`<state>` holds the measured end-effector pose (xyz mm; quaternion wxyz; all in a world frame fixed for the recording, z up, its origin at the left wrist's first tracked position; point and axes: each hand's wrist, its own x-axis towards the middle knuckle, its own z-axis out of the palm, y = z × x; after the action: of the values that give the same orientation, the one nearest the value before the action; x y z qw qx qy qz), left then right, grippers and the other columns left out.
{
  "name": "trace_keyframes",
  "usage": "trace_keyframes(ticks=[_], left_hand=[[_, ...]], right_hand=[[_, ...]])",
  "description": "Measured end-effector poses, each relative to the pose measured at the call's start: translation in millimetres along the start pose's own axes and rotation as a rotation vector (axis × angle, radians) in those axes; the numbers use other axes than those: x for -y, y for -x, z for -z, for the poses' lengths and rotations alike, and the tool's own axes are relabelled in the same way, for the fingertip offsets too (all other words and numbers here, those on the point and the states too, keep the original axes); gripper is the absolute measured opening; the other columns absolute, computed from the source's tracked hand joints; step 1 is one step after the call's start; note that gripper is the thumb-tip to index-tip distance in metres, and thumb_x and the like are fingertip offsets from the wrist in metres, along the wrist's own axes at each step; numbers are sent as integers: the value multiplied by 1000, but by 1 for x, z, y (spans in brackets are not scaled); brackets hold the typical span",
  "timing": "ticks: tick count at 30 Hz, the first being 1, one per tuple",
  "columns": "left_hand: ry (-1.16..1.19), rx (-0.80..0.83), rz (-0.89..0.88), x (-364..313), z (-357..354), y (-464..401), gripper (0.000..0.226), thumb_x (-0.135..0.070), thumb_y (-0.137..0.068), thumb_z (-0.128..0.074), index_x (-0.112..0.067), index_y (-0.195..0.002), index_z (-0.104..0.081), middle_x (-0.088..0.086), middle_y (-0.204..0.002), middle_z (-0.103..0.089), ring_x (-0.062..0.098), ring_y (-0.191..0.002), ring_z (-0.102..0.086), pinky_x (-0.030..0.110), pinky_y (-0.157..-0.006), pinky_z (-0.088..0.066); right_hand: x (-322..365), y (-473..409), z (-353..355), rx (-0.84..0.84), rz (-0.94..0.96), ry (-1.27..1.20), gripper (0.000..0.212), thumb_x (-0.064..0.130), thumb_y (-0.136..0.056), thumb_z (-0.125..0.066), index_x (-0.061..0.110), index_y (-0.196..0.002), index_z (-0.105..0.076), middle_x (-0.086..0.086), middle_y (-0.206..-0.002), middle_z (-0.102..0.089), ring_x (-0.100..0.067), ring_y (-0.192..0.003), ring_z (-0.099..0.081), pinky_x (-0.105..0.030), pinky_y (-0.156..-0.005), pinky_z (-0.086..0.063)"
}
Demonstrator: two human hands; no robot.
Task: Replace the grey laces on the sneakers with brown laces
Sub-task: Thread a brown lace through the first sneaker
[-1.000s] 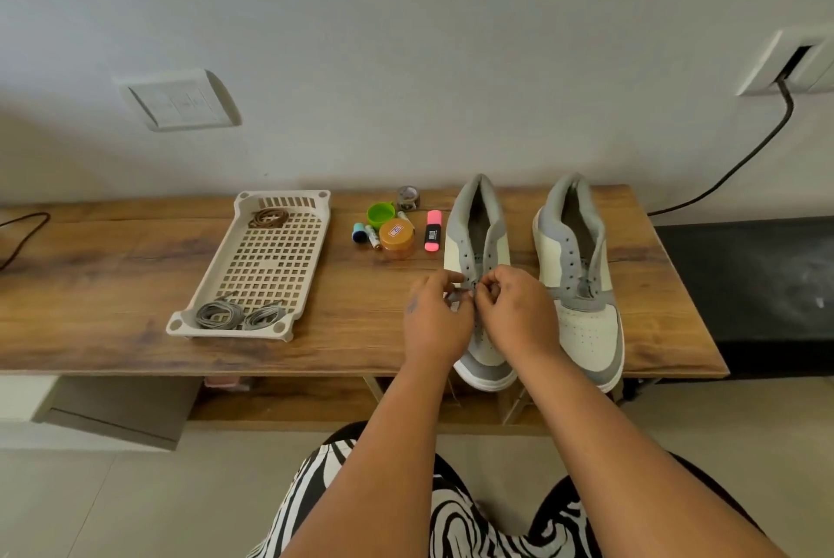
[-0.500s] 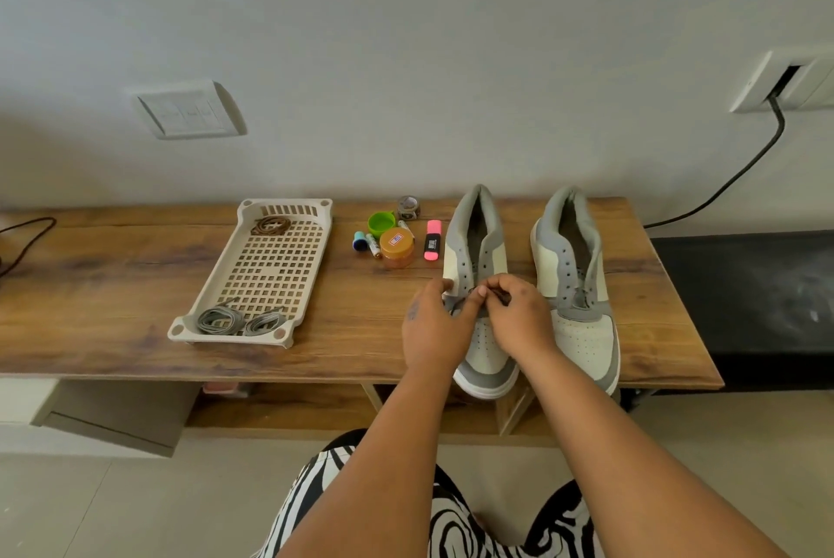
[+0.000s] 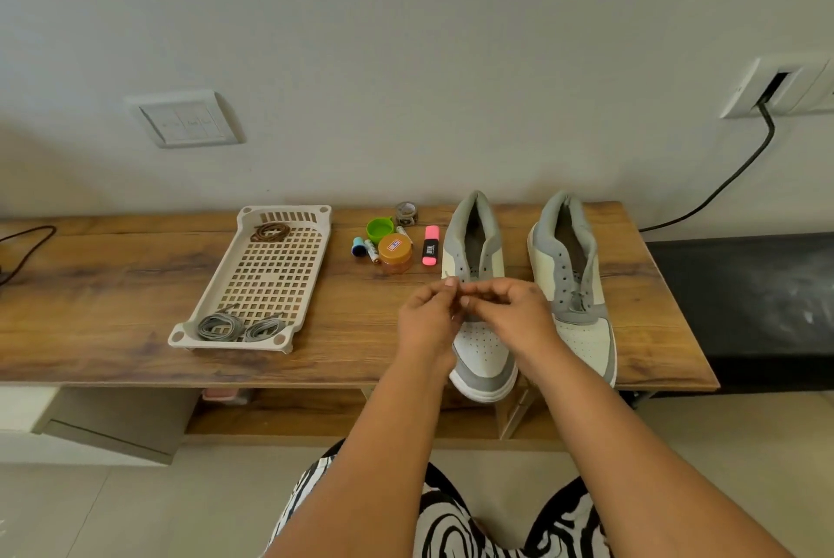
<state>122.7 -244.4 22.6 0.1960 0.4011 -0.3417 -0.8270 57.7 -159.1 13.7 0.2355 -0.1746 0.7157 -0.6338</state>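
Head view looks down on a wooden desk [image 3: 113, 286] where two grey-and-white sneakers stand side by side, toes toward the person. Taking the left sneaker [image 3: 480, 286] as the landmark: both hands meet right above its lace holes. The left hand [image 3: 428, 322] and the right hand [image 3: 514, 313] have fingers curled and fingertips pinched together on what seems to be a thin lace [image 3: 465, 290], too small to tell its colour or how far it is threaded. The right sneaker [image 3: 573, 286] stands just beside the landmark on its right, with what looks like a short bit of lace at its lowest holes.

Well to the left of the left sneaker lies a slotted tray [image 3: 271, 282]; a brown lace coil [image 3: 271, 231] lies at its far end, two grey lace bundles [image 3: 241, 327] at its near end. Between tray and left sneaker sit a small jar [image 3: 395, 252], a green cap [image 3: 380, 230], a pink highlighter [image 3: 431, 245] and other small things.

Risks, as I judge them: the tip may slip from such a fine pinch and pull back through a hole; a hole may be skipped or the ends left uneven; a tug could slide the left sneaker, whose toe overhangs the desk's near edge, off onto the floor.
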Motion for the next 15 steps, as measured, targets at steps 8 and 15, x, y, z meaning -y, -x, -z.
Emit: trace_keyframes(ticks=[8,15], left_hand=[[-1115,0,-395,-7,16,-11,15,-18,-100,-54,-15,-106,-68,0,-93,-66,9,-76,-57,22,-65,-44],[-1427,-91,-629,1,11,-15,19,-16,-100,-52,-13,-111,-67,4,-110,-58,10,-89,-51,15,-69,-33]], right_hand=[[-9,-6,4,-112,233,569,21,11,-91,-63,17,-109,-71,2,-102,-59,-6,-86,-56,-6,-75,-42],[-12,-8,2,-122,251,644,22,14,-92,-64,12,-114,-69,-1,-104,-56,-5,-83,-50,4,-67,-34]])
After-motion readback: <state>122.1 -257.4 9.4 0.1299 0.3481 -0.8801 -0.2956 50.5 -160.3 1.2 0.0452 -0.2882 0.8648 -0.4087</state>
